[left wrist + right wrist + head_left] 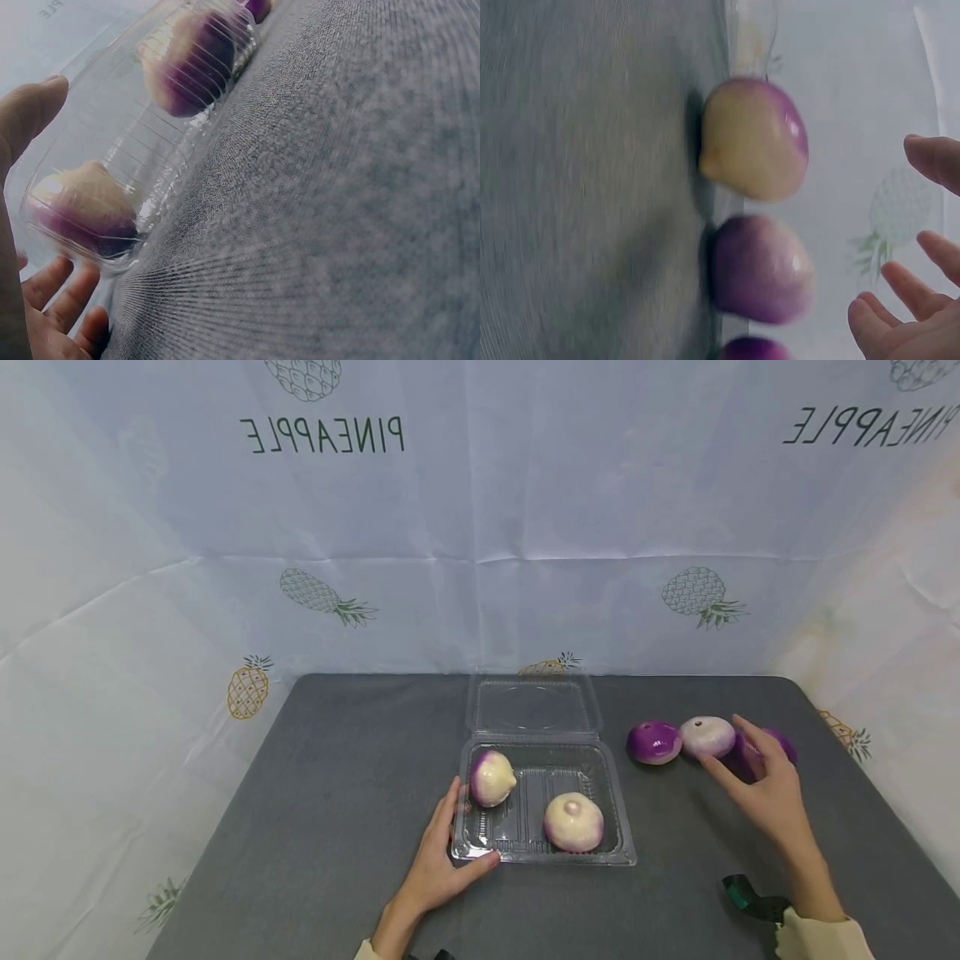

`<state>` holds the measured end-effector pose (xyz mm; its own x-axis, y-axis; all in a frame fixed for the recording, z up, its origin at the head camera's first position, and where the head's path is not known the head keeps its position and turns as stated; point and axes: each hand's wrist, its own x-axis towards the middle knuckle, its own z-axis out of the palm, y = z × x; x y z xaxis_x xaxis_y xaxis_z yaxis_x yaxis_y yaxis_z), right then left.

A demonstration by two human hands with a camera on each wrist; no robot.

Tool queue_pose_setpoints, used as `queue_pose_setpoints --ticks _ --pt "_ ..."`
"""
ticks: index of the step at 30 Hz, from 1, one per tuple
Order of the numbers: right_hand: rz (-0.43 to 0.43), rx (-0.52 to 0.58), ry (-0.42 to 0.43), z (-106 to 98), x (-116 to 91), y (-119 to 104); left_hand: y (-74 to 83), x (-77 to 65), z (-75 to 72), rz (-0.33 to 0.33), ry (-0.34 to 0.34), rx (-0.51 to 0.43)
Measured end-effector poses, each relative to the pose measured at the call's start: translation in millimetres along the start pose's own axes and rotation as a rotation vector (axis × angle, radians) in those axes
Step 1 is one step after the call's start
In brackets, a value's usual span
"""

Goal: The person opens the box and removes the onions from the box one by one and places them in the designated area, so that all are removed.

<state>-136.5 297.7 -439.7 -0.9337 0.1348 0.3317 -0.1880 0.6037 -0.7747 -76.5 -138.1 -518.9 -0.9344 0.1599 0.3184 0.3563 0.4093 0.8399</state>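
A clear plastic clamshell box (517,852) lies with its lid folded back on the grey table. Inside are two glossy purple-and-cream onions, one onion (492,778) at the left and another onion (573,822) at the front right. My left hand (438,860) touches the box's front left corner, thumb along the front rim and fingers loosely extended by the left side. To the right stand a purple onion (654,742), a pale onion (707,737) and a partly hidden purple onion (783,743). My right hand (772,789) hovers around the pale onion with fingers spread; the right wrist view shows a gap.
The box's transparent lid (532,703) reaches toward the table's back edge. A pale curtain (480,510) printed with pineapples hangs behind the table (360,777) and along its sides. A dark wrist strap (753,900) sits by the right sleeve.
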Motion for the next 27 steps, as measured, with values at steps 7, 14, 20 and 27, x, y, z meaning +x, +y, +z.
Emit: queue_pose_setpoints --ticks 7,14,20,27 --pt "-0.076 0.079 -0.075 15 -3 -17 -2.0 0.2 0.4 0.015 0.001 -0.005" --pt "-0.144 0.145 -0.135 30 -8 -31 -2.7 -0.2 0.6 0.025 0.005 0.000" --pt "-0.162 0.156 -0.209 41 -12 -45 -1.6 0.0 0.4 0.014 0.002 -0.002" --pt "-0.246 0.254 -0.282 57 -18 -56 -1.3 -0.2 0.2 0.007 -0.001 -0.001"
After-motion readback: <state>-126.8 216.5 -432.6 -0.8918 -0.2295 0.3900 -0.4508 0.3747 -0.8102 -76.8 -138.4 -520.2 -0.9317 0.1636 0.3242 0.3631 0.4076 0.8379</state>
